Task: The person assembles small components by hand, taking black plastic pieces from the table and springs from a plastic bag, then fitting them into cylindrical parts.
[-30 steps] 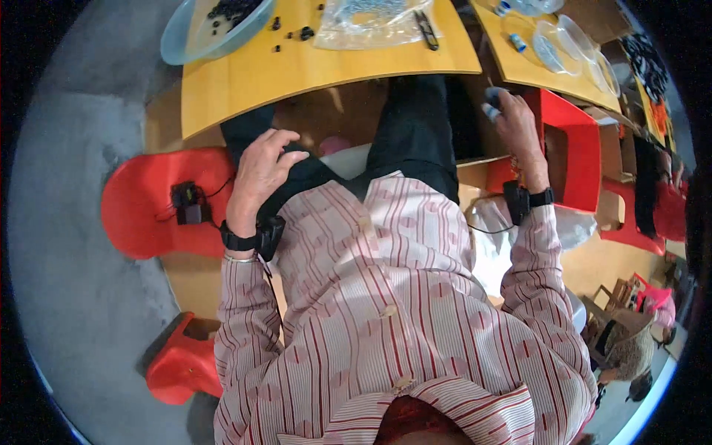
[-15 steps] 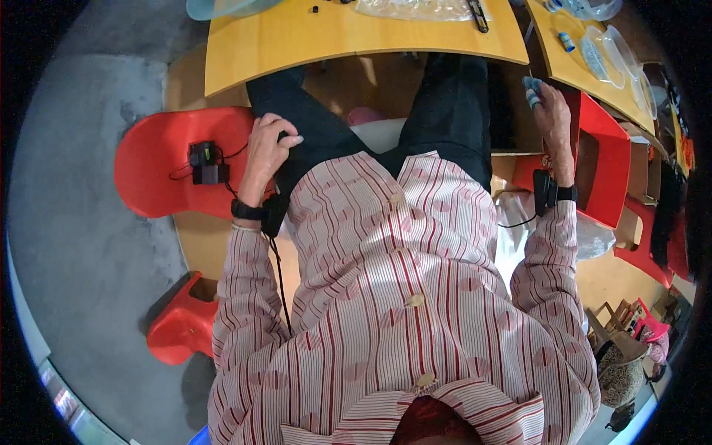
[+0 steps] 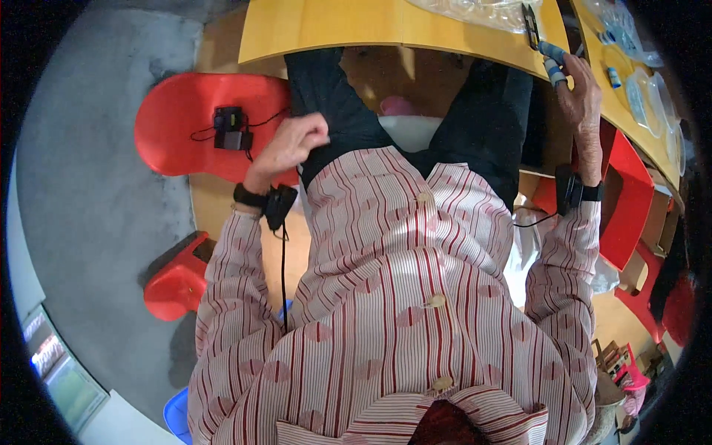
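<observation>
My left hand (image 3: 297, 141) hovers over my left thigh, fingers curled in; whatever they may hold is hidden. At the right end of the yellow table (image 3: 334, 33), my right hand (image 3: 582, 93) reaches forward with thumb and forefinger apart. Blue and white wraps (image 3: 553, 67) cover those two fingertips, and nothing shows between them. Just beyond the forefinger lies a pair of small black snips (image 3: 530, 28), close to the table's right edge. Clear plastic film (image 3: 482, 13) is spread beside the snips.
On my left stands a red chair (image 3: 174, 122) bearing a small black device (image 3: 230, 126) with cables. A second table (image 3: 604, 55) on the right carries clear plastic containers (image 3: 644, 100) and a little blue roll (image 3: 614, 77). Below it is a red box (image 3: 627, 196).
My right hand has moved forward and up to the table edge near the snips. The left hand has shifted slightly right in the view and turned, and the whole view has shifted too.
</observation>
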A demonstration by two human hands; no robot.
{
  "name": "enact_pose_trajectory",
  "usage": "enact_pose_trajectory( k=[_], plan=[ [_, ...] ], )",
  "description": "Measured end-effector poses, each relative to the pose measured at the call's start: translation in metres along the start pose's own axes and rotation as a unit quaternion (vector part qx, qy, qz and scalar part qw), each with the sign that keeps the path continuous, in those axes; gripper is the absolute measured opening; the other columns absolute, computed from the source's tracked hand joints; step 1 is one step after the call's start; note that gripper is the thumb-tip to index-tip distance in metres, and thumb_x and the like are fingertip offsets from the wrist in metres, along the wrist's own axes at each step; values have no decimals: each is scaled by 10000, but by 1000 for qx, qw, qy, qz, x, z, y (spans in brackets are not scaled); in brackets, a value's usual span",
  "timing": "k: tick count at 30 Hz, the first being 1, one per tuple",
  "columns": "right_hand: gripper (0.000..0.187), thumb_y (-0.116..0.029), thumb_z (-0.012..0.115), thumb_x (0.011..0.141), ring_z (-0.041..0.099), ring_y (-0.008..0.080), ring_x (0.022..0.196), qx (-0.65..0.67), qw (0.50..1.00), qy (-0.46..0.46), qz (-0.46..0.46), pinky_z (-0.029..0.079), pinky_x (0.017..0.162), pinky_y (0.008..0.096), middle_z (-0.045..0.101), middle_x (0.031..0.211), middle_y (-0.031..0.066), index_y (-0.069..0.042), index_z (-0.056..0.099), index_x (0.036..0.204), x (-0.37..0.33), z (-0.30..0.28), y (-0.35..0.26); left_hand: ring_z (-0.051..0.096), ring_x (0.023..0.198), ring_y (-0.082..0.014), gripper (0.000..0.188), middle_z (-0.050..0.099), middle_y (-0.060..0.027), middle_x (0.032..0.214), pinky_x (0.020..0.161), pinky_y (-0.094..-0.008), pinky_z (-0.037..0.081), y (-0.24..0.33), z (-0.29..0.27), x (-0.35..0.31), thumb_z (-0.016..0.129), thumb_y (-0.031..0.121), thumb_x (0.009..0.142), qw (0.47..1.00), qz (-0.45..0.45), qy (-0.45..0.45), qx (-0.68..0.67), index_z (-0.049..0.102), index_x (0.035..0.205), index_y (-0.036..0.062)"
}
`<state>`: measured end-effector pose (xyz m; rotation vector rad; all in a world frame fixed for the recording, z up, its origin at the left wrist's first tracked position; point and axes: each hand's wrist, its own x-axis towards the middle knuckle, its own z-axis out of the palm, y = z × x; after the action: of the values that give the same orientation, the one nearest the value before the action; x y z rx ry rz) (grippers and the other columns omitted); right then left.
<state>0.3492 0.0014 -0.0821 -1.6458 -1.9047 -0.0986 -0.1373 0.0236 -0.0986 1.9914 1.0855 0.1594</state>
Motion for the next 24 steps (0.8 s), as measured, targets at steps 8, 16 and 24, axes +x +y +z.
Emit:
enact_pose_trajectory(
  k=[8, 16, 24],
  plan=[
    [265, -58, 587, 808, 604, 259, 814, 129, 990, -8, -51, 496, 723, 329, 626, 944, 111, -95, 616, 1069, 47, 47, -22, 550, 642, -292, 173, 543, -131, 679, 569, -374, 416, 21, -9, -15, 628, 156, 783, 995, -33, 0, 96, 508, 787, 31],
    [224, -121, 635, 805, 589, 249, 777, 238, 971, 7, 30, 484, 718, 335, 627, 914, 122, -58, 621, 1020, 38, 74, -26, 568, 779, -361, 231, 584, -157, 771, 646, -439, 429, 47, 3, -5, 610, 260, 795, 976, 20, -70, 203, 534, 799, 42],
    [235, -82, 636, 781, 573, 278, 788, 209, 978, 23, -19, 480, 700, 353, 620, 891, 132, -18, 607, 1005, 35, 59, -29, 528, 784, -331, 214, 531, -129, 788, 685, -413, 411, 86, 13, 17, 562, 250, 838, 970, 78, -121, 196, 518, 863, 43]
  ],
)
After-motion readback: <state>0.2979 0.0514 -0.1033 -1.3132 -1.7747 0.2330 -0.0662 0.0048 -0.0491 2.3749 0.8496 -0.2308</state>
